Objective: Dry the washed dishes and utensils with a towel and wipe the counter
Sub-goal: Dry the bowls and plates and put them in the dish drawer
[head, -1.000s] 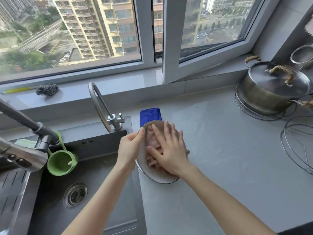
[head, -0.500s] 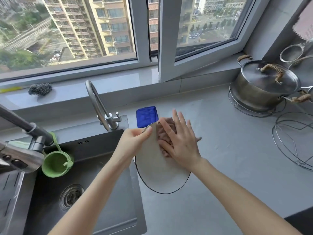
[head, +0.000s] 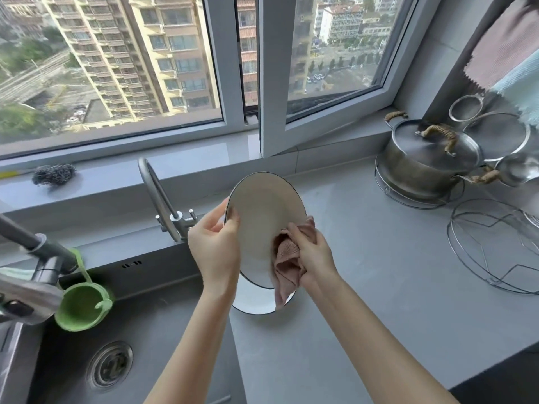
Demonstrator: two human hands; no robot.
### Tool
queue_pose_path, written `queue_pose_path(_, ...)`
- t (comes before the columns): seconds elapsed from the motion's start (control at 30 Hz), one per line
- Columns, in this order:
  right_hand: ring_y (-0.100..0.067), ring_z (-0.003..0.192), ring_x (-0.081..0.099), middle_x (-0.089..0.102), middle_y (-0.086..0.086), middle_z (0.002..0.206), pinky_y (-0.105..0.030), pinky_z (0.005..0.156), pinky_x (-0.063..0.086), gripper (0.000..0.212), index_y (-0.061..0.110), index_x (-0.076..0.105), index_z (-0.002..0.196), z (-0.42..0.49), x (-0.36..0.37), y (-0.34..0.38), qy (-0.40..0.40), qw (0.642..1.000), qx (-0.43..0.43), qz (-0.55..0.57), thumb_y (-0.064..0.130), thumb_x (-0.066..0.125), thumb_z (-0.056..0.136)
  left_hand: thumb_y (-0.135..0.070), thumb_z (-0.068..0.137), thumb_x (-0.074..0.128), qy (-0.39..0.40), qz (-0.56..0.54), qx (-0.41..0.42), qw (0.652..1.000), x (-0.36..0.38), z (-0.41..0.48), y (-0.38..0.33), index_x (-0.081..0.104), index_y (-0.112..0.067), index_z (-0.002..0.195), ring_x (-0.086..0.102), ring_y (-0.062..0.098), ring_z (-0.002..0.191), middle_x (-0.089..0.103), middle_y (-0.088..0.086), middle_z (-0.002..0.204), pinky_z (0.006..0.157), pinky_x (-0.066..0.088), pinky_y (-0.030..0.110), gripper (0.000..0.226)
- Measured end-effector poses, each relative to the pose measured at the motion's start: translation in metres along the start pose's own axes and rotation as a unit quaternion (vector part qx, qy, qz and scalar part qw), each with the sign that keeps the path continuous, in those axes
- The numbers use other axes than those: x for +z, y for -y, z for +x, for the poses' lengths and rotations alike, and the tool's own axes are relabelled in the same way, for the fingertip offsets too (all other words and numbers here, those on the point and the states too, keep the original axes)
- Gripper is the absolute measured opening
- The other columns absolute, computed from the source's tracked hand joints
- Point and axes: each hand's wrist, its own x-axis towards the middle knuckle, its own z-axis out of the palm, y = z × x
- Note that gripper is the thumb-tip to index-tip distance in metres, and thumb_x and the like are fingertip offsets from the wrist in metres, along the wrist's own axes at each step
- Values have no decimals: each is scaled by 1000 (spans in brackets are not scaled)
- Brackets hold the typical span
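Gripping the tilted plate (head: 262, 225) by its rim, your left hand (head: 214, 249) may slip; your right hand (head: 313, 256) clutches the pink towel (head: 287, 263)

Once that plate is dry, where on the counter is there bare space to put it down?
The widest bare patch of counter lies between the right hand and the wire racks, and runs toward the near edge. The far right corner is crowded: pot, strainers, racks. Another plate lies under the lifted plate.

Bare counter (head: 364, 287) lies open right of the plates (head: 262, 228), hemmed by the pot (head: 423, 161), wire rack (head: 495, 246) and tap (head: 159, 196).
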Motion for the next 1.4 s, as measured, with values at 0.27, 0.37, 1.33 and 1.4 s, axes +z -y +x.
queue_pose_path(0.27,-18,82,68,72,-5,88,-39,86,55,29,20,66,87,-12,-19,12,5,971,-195,-139,-7,71,77,-37,94,51,228,43,-53,971,-44,-4,18,68,-24,110,64,14,107,71,-4,111,93,48,35,26)
queue_pose_path(0.37,-4,80,67,72,10,85,-20,78,51,33,30,68,96,-32,-18,37,154,859,-326,-362,4,73,77,-71,79,48,360,144,-117,914,-49,28,7,73,-29,92,66,11,91,74,-5,95,83,50,29,50)
queue_pose_path(1.33,-28,122,47,49,-18,134,-38,107,35,41,18,52,128,-80,9,45,-79,676,-560,-472,32,55,89,-43,101,26,112,113,-179,971,-19,-3,57,62,-12,103,59,19,89,65,4,95,76,47,30,47)
queue_pose_path(1.4,-38,135,34,40,-19,146,-60,112,17,42,30,58,121,-77,-4,26,-19,602,-467,-647,43,54,81,-45,101,26,104,105,-198,969,-23,1,58,62,-11,105,61,22,90,66,7,98,79,48,32,50)
